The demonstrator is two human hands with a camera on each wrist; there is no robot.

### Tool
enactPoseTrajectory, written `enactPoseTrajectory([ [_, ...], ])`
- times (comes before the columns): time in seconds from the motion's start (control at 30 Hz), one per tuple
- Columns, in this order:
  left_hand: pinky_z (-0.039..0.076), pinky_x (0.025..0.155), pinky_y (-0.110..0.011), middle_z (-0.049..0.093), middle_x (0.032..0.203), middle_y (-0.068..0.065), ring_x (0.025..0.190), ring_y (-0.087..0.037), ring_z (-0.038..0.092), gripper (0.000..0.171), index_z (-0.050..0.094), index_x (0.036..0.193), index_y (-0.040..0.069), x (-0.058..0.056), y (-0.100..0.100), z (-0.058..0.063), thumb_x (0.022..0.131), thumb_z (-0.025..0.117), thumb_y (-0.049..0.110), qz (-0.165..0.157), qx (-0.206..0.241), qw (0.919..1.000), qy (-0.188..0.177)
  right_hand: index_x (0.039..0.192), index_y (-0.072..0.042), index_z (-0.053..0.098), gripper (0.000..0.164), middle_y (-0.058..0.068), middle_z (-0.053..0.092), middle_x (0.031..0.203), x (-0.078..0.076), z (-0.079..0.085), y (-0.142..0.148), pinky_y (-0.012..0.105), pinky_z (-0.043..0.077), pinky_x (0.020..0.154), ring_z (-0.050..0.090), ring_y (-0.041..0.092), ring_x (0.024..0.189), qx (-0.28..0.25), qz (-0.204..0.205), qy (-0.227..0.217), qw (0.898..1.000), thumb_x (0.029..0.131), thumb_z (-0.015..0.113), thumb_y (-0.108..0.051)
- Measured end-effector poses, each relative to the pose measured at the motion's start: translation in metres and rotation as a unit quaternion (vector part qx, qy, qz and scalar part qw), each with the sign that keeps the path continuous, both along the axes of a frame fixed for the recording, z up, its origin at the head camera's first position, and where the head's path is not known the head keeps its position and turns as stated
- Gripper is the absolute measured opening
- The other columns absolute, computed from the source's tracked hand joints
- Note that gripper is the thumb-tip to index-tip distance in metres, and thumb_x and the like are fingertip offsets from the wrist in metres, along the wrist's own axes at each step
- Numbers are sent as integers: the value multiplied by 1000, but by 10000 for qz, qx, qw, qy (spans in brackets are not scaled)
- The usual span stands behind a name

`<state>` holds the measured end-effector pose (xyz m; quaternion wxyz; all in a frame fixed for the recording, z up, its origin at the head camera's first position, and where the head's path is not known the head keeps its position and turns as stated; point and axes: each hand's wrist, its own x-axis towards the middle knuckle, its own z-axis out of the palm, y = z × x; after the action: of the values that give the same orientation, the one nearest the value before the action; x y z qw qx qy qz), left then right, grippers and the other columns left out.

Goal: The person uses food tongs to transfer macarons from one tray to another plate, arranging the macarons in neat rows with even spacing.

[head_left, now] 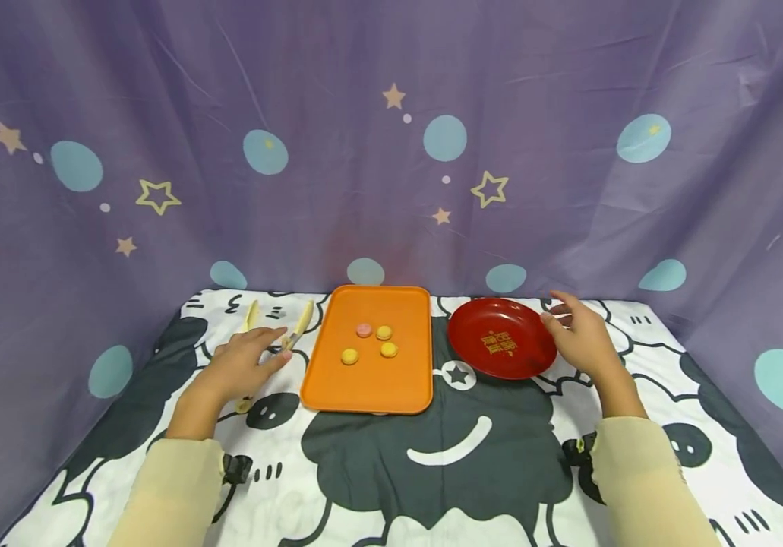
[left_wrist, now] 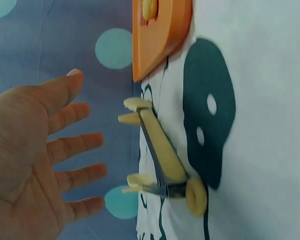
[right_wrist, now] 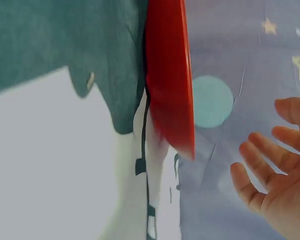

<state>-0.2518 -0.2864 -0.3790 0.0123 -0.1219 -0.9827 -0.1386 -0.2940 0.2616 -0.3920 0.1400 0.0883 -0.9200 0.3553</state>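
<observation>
In the head view my left hand point(head_left: 237, 368) hovers over a pair of tongs point(head_left: 304, 317) with cream-coloured tips and metal arms. The left wrist view shows those tongs point(left_wrist: 162, 150) lying on the cloth, with the left hand point(left_wrist: 35, 160) apart from them and its fingers spread. My right hand point(head_left: 579, 334) is beside the right rim of a red oval plate point(head_left: 500, 338) with gold lettering. In the right wrist view the plate point(right_wrist: 170, 75) and the right hand point(right_wrist: 280, 165) stand apart, the fingers loosely bent and holding nothing.
Between the hands lies an orange tray point(head_left: 367, 391). On it are a pink round piece point(head_left: 364, 330) and several yellow ones point(head_left: 349, 356). A cartoon-print cloth point(head_left: 377, 456) covers the table, and a purple curtain point(head_left: 336, 152) hangs behind.
</observation>
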Motion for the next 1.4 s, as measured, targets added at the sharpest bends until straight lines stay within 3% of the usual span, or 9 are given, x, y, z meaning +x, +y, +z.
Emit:
enactPoseTrajectory([
  [0.17, 26, 100, -80, 44, 152, -30, 136, -58, 38, 61, 44, 155, 6, 0, -13, 2, 105, 54, 41, 168, -77, 9998, -86, 146, 3, 51, 49, 32, 64, 127, -6, -11, 12, 60, 51, 91, 64, 49, 111, -356, -360, -141, 9986, 106, 54, -26],
  [0.33, 27, 99, -81, 42, 150, -34, 134, -59, 40, 65, 45, 154, 4, -1, -25, 2, 104, 55, 44, 421, -182, 9988, -181, 141, 6, 55, 46, 32, 65, 120, -13, -23, 20, 35, 58, 73, 70, 32, 92, -1134, -728, -620, 9889, 106, 54, -23],
  [0.5, 27, 104, -76, 41, 150, -37, 136, -58, 37, 70, 42, 153, -2, 1, -38, 0, 104, 54, 46, 667, -86, 9972, -335, 142, 9, 51, 47, 19, 66, 109, -15, -31, 24, 26, 58, 68, 65, 9, 79, -2340, -861, -1222, 9607, 107, 53, -23],
  [0.67, 30, 106, -72, 43, 145, -40, 136, -60, 35, 68, 41, 149, -11, 2, -53, -4, 104, 57, 37, 717, 118, 9967, -358, 144, 9, 47, 48, 5, 65, 99, -14, -38, 25, 28, 59, 69, 65, 7, 77, -3113, -999, -1689, 9299, 108, 50, -22],
  [0.87, 43, 96, -66, 57, 129, -38, 122, -55, 53, 76, 37, 148, -15, 2, -68, -15, 103, 57, 43, 919, 458, 9926, -648, 144, 9, 46, 48, 2, 66, 93, -14, -48, 26, 26, 58, 68, 66, 7, 73, -3428, -1023, -1904, 9142, 107, 50, -22],
  [1.0, 47, 88, -58, 59, 122, -32, 93, -35, 66, 82, 35, 149, -13, -1, -67, -21, 101, 58, 50, 1203, 747, 9837, -1107, 145, 10, 45, 49, -3, 65, 89, -13, -49, 26, 26, 59, 71, 66, 6, 75, -3539, -941, -1937, 9102, 108, 52, -22],
  [1.13, 50, 82, -48, 57, 125, -29, 72, -19, 66, 85, 32, 151, -11, -3, -65, -26, 101, 57, 52, 1456, 1112, 9726, -1428, 144, 12, 44, 49, -4, 66, 87, -13, -46, 26, 27, 59, 74, 67, 5, 76, -3493, -710, -2040, 9118, 108, 51, -21],
  [1.3, 53, 70, -36, 56, 123, -25, 75, -18, 65, 82, 32, 153, -9, -6, -61, -32, 102, 57, 50, 1617, 1677, 9604, -1526, 141, 14, 45, 46, -4, 66, 89, -13, -45, 25, 27, 59, 74, 66, 6, 76, -3411, -547, -2167, 9131, 107, 51, -17],
  [1.4, 52, 71, -37, 54, 123, -23, 76, -20, 64, 86, 31, 154, -8, -10, -56, -35, 100, 61, 52, 1695, 1750, 9585, -1483, 140, 14, 47, 44, -4, 65, 90, -11, -46, 25, 26, 58, 74, 65, 6, 76, -3292, -551, -2197, 9167, 106, 51, -16],
])
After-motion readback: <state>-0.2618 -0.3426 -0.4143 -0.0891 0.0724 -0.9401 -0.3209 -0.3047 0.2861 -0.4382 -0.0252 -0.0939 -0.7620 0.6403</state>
